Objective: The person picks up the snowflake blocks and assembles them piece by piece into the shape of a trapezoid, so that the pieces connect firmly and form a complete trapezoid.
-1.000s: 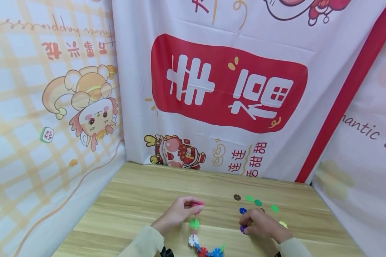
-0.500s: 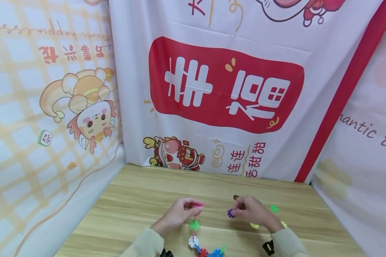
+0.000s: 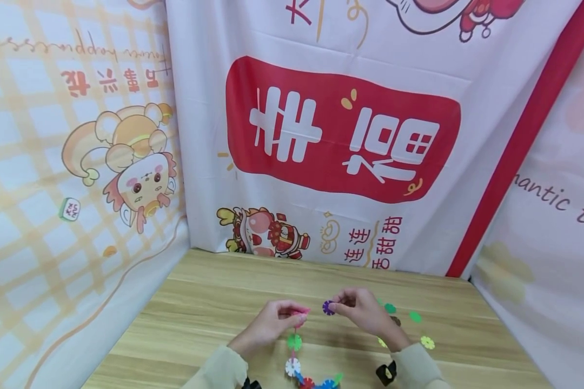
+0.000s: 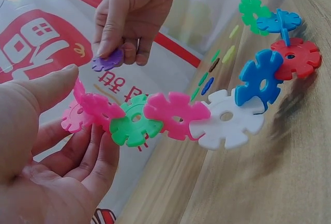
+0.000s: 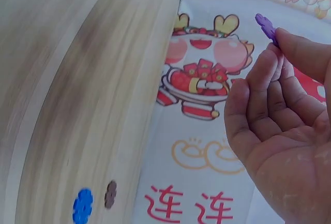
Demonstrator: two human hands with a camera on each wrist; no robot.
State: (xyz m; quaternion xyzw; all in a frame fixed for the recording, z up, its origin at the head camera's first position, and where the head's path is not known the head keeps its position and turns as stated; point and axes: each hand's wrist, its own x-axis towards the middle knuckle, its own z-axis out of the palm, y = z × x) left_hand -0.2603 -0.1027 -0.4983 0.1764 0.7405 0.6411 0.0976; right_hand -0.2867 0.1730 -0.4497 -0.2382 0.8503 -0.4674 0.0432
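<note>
My left hand [image 3: 270, 322] pinches a pink snowflake disc [image 4: 98, 107] at one end of a chain of interlocked notched plastic discs. From there the chain runs through a green disc [image 4: 136, 120], another pink disc [image 4: 178, 113] and a white disc [image 4: 227, 123]. Blue and red discs follow, with a green disc [image 4: 253, 14] at the far end. Held between thumb and fingers of my right hand [image 3: 362, 310] is a purple snowflake disc [image 3: 328, 308]. It is a short gap away from the pink end, to its right in the head view.
Loose discs lie on the wooden table [image 3: 214, 281] around my right forearm, including a green disc [image 3: 415, 317] and a yellow disc [image 3: 427, 342]. The right wrist view shows a blue disc [image 5: 83, 206] and a brown disc [image 5: 110, 194]. Printed cloths [image 3: 204, 162] enclose the table.
My right hand has lifted the purple disc from among the loose discs and carried it left and away from me, close to the left hand. The left hand has stayed nearly still.
</note>
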